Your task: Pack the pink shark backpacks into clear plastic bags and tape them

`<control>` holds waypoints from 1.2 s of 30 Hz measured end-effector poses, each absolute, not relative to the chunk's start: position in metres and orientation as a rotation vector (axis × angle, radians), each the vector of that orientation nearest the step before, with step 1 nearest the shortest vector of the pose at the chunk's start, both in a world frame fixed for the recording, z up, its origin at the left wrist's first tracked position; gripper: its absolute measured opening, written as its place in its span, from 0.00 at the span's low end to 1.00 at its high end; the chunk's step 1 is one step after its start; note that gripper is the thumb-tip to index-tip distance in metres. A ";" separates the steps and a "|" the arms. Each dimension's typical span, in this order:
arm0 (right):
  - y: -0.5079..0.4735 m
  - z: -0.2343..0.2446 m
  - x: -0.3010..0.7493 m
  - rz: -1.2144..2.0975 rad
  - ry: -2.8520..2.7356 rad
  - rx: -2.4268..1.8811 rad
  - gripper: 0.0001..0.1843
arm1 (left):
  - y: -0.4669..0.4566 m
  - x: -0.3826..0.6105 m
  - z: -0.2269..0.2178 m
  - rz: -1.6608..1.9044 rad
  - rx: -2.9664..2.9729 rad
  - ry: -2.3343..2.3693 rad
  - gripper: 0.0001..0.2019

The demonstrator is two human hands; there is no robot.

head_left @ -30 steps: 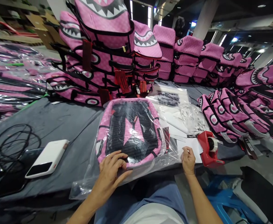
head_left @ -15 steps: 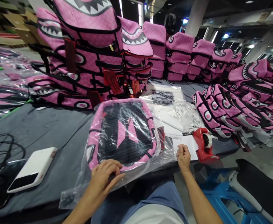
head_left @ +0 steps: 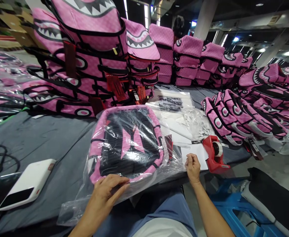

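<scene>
A pink and black backpack [head_left: 129, 144] lies flat at the table's front edge inside a clear plastic bag [head_left: 72, 209]. My left hand [head_left: 111, 191] is at the near edge of the backpack, its fingers curled over the plastic and its thumb below, gripping the film there. To the right, my right hand [head_left: 193, 166] is pinched closed at the plastic's right side, over some white paper [head_left: 200, 158]. What lies between those fingertips is mostly hidden, but the film runs up to them. A dark red tag [head_left: 168, 144] shows beside the backpack.
Just right of my right hand stands a red tape dispenser [head_left: 215, 154]. Stacked pink backpacks [head_left: 85, 65] rise behind, with more pink bags [head_left: 233, 115] at right. A white power bank [head_left: 27, 184] and black cables [head_left: 2, 164] lie left. A blue stool [head_left: 229, 200] stands lower right.
The whole view has shifted slightly. My left hand has moved a little down along the near edge, and the plastic there looks slightly pulled. My right hand keeps its pinch in nearly the same place.
</scene>
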State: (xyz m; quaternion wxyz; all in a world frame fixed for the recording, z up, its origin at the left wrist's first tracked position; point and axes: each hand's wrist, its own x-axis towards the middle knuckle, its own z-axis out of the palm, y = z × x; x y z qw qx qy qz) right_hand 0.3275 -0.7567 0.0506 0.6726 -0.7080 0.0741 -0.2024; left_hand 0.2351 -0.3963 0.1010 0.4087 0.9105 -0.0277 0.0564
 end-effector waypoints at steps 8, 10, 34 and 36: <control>-0.756 0.047 0.328 -0.471 0.206 -1.592 0.30 | -0.405 0.257 0.131 -0.140 2.047 0.043 0.23; -0.756 0.047 0.330 -0.475 0.231 -1.600 0.31 | -0.405 0.266 0.132 -0.266 1.978 0.086 0.22; -0.788 0.079 0.327 -0.361 0.290 -1.719 0.32 | -0.403 0.275 0.123 -0.339 1.875 0.064 0.20; -0.817 0.091 0.316 -0.452 0.331 -1.762 0.33 | -0.403 0.275 0.123 -0.337 1.884 0.070 0.20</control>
